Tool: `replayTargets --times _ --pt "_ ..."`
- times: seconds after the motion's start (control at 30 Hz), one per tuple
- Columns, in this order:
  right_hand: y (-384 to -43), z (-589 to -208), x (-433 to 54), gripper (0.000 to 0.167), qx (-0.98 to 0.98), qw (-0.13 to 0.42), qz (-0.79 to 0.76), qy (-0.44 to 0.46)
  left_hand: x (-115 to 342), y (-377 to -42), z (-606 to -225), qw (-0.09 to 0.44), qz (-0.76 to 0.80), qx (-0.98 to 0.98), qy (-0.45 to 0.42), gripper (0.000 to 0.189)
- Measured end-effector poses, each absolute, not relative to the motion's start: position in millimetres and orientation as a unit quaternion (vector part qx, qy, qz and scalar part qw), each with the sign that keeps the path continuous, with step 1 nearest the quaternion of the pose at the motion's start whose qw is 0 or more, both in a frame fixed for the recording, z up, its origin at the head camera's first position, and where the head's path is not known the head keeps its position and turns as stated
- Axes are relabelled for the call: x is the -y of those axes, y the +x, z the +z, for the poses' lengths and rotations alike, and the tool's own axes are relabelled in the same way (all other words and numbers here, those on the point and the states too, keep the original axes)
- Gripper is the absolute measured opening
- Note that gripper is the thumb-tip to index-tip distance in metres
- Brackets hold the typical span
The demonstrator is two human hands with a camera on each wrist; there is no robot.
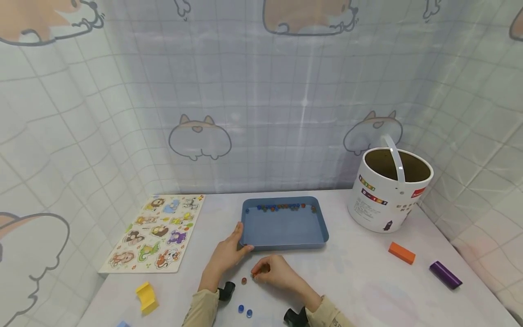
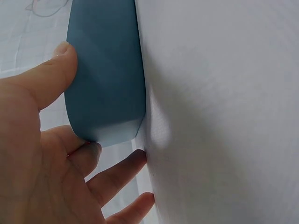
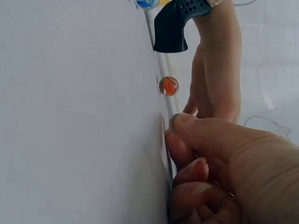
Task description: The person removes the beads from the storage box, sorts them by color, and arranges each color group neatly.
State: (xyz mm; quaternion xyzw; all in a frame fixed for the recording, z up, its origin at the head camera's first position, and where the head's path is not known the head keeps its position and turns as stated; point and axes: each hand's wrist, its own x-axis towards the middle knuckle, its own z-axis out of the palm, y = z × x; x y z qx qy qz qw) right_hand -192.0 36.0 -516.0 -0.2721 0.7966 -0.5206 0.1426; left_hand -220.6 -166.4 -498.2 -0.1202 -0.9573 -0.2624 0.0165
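My left hand (image 1: pixel 227 255) holds the near left corner of a shallow blue tray (image 1: pixel 286 229); its thumb lies against the tray's front wall and the other fingers run along the left side. Along the tray's far side sits a row of several blue, orange and greenish marbles (image 1: pixel 282 207). Just in front of the tray, my right hand (image 1: pixel 278 272) pinches a reddish marble (image 1: pixel 253 275) low at the table; the right wrist view hides it between thumb and forefinger. Beside those fingertips lies an orange marble (image 3: pixel 168 86). Two blue marbles (image 1: pixel 245 311) lie nearer to me.
To the left are an animal puzzle board (image 1: pixel 163 234) and a yellow block (image 1: pixel 146 298), with part of a blue block (image 1: pixel 123 324) at the bottom edge. At right stand a white bucket (image 1: pixel 377 204) with a handle, an orange block (image 1: pixel 402 253) and a purple block (image 1: pixel 445 274).
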Motion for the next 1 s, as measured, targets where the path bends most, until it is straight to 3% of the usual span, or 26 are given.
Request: replayTargets --times 0.17,0.47,0.77,1.0 --pt "-190.9 -518.0 -32.3 0.011 -0.815 0.129 -0.487 -0.286 167.1 -221.3 -499.1 0.019 -0.258 0.959 -0.117 0.087" --pt "-197.3 -496.3 -45.0 0.02 -0.782 0.162 -0.543 -0.261 166.9 -220.9 -500.4 0.02 -0.264 0.957 -0.122 0.087" --pt "-232.4 -468.9 -64.8 0.031 -0.764 0.123 -0.596 -0.215 166.7 -219.6 -496.9 0.013 -0.268 0.956 -0.115 0.087" --pt "-265.8 -478.3 -61.3 0.028 -0.799 0.116 -0.554 -0.202 164.7 -219.1 -498.2 0.02 -0.273 0.954 -0.12 0.085"
